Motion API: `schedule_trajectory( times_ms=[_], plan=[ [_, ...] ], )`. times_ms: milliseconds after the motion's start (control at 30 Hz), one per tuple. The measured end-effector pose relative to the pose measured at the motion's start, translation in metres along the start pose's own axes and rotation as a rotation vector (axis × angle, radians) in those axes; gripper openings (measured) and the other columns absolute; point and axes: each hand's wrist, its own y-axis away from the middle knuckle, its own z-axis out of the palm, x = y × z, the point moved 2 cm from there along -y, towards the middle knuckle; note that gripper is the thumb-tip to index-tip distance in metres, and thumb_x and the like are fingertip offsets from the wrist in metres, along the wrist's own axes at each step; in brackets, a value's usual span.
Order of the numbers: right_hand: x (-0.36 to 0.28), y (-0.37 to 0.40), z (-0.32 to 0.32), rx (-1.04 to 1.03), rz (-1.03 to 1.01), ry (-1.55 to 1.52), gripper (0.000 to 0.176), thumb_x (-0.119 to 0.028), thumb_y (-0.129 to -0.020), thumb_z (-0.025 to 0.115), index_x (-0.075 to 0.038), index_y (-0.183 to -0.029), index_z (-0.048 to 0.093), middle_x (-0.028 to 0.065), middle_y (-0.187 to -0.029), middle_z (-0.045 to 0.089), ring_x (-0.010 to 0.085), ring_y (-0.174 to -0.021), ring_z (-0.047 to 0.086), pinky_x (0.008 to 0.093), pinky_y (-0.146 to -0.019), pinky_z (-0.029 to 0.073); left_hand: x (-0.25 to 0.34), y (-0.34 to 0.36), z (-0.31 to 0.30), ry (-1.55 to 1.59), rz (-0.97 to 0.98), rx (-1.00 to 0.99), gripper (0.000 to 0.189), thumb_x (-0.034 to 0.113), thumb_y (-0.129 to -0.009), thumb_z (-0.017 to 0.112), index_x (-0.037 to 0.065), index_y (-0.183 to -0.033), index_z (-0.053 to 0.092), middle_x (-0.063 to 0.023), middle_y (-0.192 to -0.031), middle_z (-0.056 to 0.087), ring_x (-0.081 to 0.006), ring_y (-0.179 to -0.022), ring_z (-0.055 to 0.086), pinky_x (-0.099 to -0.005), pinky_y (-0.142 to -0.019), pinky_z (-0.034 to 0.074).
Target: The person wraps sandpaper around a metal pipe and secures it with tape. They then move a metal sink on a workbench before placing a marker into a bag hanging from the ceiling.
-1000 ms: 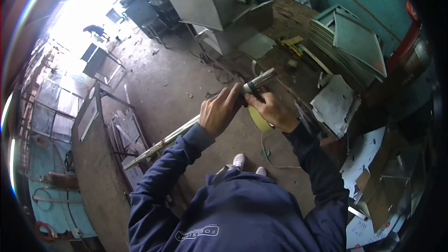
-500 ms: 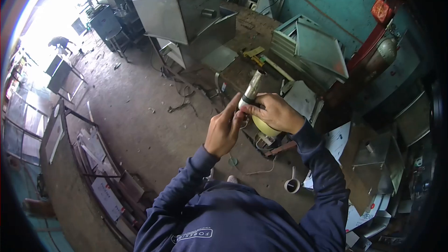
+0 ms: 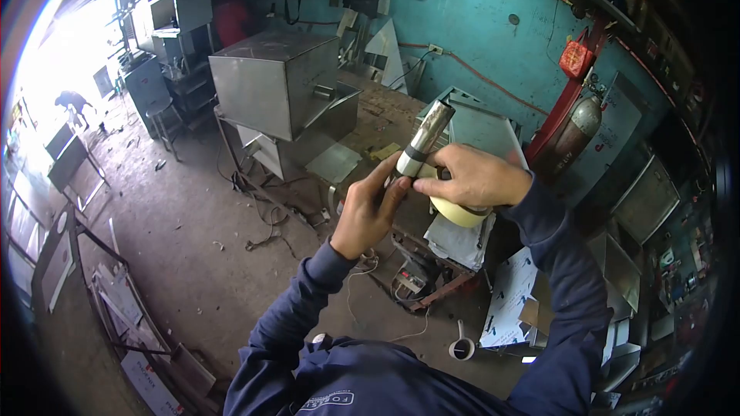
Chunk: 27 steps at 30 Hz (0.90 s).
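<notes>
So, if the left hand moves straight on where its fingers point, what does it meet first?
The metal tube: the left hand points up and right, fingertips against its dark band. Just beyond is the right hand holding the tape roll, though depth is unclear.

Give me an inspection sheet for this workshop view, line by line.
Surface: concrete floor, dusty, with scattered scraps; workbench behind.
Job's things: metal tube held up tilted, dark band near the hands; tape roll under the right hand.
Clutter: metal box on the bench, white sheets and small roll on the floor.
Grip: left hand closed round the tube; right hand holds the tape roll at the tube.
Cables: loose cables on the floor; red line along the wall.
Surroundings: blue wall, gas cylinder, bright doorway at left.
</notes>
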Motion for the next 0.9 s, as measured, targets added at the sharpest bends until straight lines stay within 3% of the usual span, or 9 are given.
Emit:
schedule_trajectory(
  times_ms=[33,133,233,467,633,733,833,867,900],
  plan=[
    [0.000,-0.002,-0.002,-0.020,0.022,0.014,0.037,-0.028,-0.091,0.059,0.001,-0.113,0.065,0.0222,-0.095,0.069,0.0294,-0.091,0.067,0.0392,-0.083,0.049,0.000,-0.004,-0.002,0.011,0.003,-0.004,0.037,0.013,-0.096,0.058,-0.002,-0.129,0.053,-0.0176,-0.094,0.068,-0.0164,-0.083,0.063,-0.0300,-0.076,0.049],
    [-0.005,-0.012,-0.007,-0.020,0.089,0.036,0.037,-0.026,-0.090,0.058,0.002,-0.113,0.065,0.0213,-0.096,0.069,0.0277,-0.090,0.067,0.0375,-0.082,0.050,0.011,-0.011,-0.006,-0.207,0.209,0.083,0.041,0.008,-0.090,0.063,0.000,-0.129,0.054,-0.0217,-0.100,0.067,-0.0305,-0.078,0.069,-0.0357,-0.068,0.052],
    [-0.013,-0.019,-0.006,0.046,0.105,0.101,0.037,-0.026,-0.088,0.059,0.002,-0.111,0.065,0.0197,-0.094,0.069,0.0272,-0.088,0.066,0.0373,-0.082,0.049,0.005,-0.017,-0.011,-0.437,0.450,0.220,0.048,0.006,-0.086,0.066,0.003,-0.133,0.052,-0.0177,-0.095,0.066,-0.0303,-0.072,0.067,-0.0378,-0.062,0.052],
    [-0.028,-0.037,-0.005,0.054,0.161,0.061,0.035,-0.025,-0.087,0.059,0.001,-0.109,0.066,0.0207,-0.092,0.068,0.0289,-0.086,0.066,0.0374,-0.081,0.050,0.001,-0.021,-0.034,-0.482,0.510,0.229,0.056,-0.001,-0.083,0.066,0.005,-0.136,0.050,-0.0151,-0.084,0.060,-0.0295,-0.064,0.062,-0.0365,-0.058,0.050],
    [-0.049,-0.056,0.002,0.147,0.076,0.188,0.033,-0.024,-0.085,0.060,0.000,-0.108,0.067,0.0229,-0.094,0.068,0.0327,-0.089,0.067,0.0403,-0.080,0.050,-0.010,-0.027,-0.052,-0.518,0.544,0.312,0.059,0.007,-0.084,0.066,0.007,-0.140,0.045,-0.0113,-0.080,0.056,-0.0270,-0.059,0.060,-0.0384,-0.051,0.048],
    [-0.062,-0.070,0.005,0.217,0.019,0.232,0.030,-0.021,-0.083,0.060,0.002,-0.099,0.068,0.0252,-0.083,0.067,0.0357,-0.082,0.068,0.0419,-0.075,0.051,-0.008,-0.027,-0.064,-0.572,0.505,0.334,0.058,0.011,-0.087,0.064,0.007,-0.141,0.043,-0.0116,-0.081,0.055,-0.0276,-0.060,0.060,-0.0389,-0.050,0.048],
    [-0.063,-0.091,0.007,0.192,0.167,0.261,0.028,-0.020,-0.082,0.059,0.003,-0.094,0.067,0.0264,-0.079,0.065,0.0373,-0.078,0.067,0.0427,-0.072,0.050,-0.007,-0.029,-0.078,-0.612,0.421,0.331,0.052,0.007,-0.089,0.061,0.005,-0.138,0.046,-0.0147,-0.088,0.060,-0.0300,-0.062,0.062,-0.0392,-0.054,0.050],
    [-0.067,-0.098,0.007,0.145,0.208,0.285,0.025,-0.019,-0.085,0.057,0.004,-0.087,0.066,0.0138,-0.077,0.067,0.0204,-0.065,0.061,0.0365,-0.063,0.046,-0.009,-0.030,-0.082,-0.649,0.428,0.334,0.053,0.009,-0.089,0.061,0.005,-0.140,0.044,-0.0135,-0.086,0.059,-0.0292,-0.061,0.061,-0.0386,-0.052,0.049],
    [-0.065,-0.106,0.007,0.136,0.210,0.288,0.025,-0.019,-0.085,0.057,0.004,-0.087,0.066,0.0138,-0.077,0.067,0.0204,-0.065,0.061,0.0365,-0.063,0.046,-0.011,-0.031,-0.088,-0.645,0.420,0.339,0.053,0.009,-0.089,0.061,0.005,-0.140,0.044,-0.0135,-0.086,0.059,-0.0292,-0.061,0.061,-0.0386,-0.052,0.049]
  ],
)
